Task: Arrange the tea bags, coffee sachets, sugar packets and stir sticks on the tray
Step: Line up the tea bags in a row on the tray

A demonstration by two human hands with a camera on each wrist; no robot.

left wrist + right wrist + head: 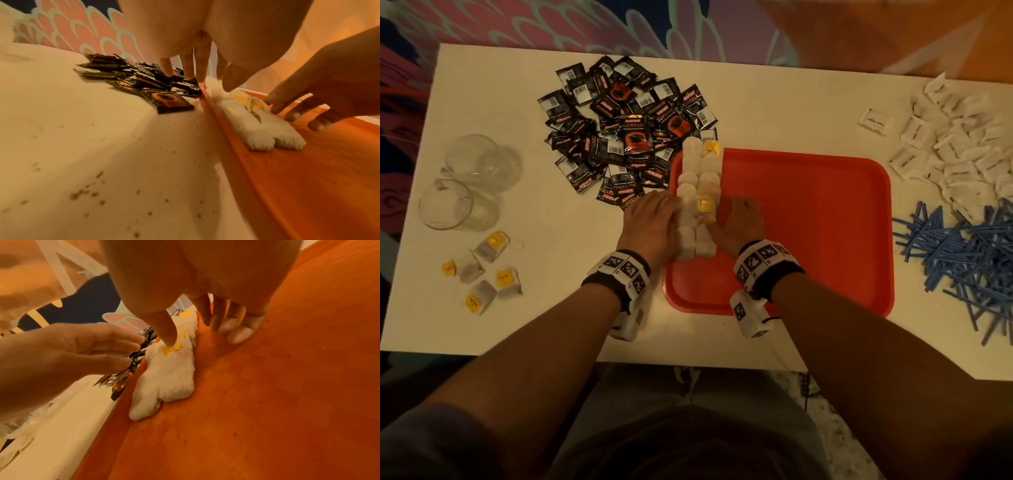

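Observation:
Two rows of white tea bags [698, 192] with yellow tags run along the left edge of the red tray [808, 233]. My left hand [654, 219] lies flat against the rows' left side, fingers straight over the tray rim. On the rows' right side my right hand [739, 222] presses with straight fingers on the tray floor, its thumb touching a yellow tag [171, 350]. The near ends of the rows [271, 139] show between both hands. Black coffee sachets [619, 130] are piled behind the left hand. White sugar packets [955, 144] and blue stir sticks [969, 253] lie right of the tray.
Several loose tea bags [482, 270] lie at the table's front left. Two clear glass cups [469, 185] lie on their sides at the left. The white table [517, 325] ends just in front of my wrists. A patterned floor shows behind it.

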